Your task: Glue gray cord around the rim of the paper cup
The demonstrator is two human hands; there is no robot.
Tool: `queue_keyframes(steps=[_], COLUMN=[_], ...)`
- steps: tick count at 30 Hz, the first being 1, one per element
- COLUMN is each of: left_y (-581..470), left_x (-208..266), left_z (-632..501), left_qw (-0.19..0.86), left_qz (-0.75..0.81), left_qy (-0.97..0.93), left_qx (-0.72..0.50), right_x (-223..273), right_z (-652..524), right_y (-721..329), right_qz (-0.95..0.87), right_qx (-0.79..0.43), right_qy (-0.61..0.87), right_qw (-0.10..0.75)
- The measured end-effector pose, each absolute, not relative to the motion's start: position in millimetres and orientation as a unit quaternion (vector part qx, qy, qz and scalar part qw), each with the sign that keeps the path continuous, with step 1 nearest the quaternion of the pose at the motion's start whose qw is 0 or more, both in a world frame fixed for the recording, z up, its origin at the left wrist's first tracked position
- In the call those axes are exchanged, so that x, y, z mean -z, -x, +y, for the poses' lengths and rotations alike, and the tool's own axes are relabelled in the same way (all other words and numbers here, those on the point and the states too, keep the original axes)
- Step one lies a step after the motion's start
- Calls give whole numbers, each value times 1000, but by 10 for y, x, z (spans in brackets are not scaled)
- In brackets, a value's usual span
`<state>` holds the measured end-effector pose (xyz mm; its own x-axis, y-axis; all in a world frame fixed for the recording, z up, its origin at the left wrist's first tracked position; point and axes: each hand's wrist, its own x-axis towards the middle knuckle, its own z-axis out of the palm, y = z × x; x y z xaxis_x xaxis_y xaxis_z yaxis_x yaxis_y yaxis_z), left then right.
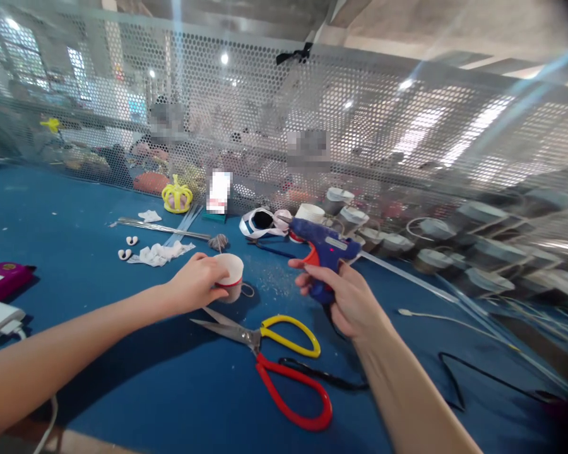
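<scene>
Head-worn view, facing forward and down, near above blue table [80, 268]

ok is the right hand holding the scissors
No, the right hand grips a blue glue gun, while the scissors lie open on the blue table.

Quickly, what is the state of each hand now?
Left hand: holding the white cylindrical cup with a red band.
Right hand: closed around the blue glue gun with an orange trigger.

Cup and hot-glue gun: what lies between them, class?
The head view shows pale flecks scattered on the blue tabletop between the cup and hot-glue gun, plus a thin loop at the cup's side.
</scene>
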<state>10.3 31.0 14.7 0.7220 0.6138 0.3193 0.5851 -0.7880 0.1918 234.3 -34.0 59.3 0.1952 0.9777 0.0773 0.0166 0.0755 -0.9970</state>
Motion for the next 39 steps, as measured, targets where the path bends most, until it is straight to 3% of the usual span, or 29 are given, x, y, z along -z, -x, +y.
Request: queue_keyframes(steps=[6, 10, 17, 25, 32, 39], left_y=[36, 75, 62, -57, 12, 55], left_x=[-10, 135, 104, 92, 96, 72], left_z=[231, 181, 134, 105, 135, 155], left_qw=[347, 458, 418, 370, 364, 360], left_qz=[361, 346, 344, 444, 395, 376], left_qy=[-828, -769, -784, -760, -800, -812], left_qx=[-252, -281, -302, -298, -267, -264], right_x=[-544, -434, -338, -262, -205, -217], right_z=[-452, -572, -657, -627, -600, -653], right_y=[-2131, -1937, -1838, -1850, -1900, -1900], right_qz=[-559, -586, -558, -573, -574, -656], right_qx=[-387, -333, -302, -292, -303, -211], right_qy=[555, 622, 668, 645, 629, 631], right_qw=[480, 399, 390, 413, 426, 356])
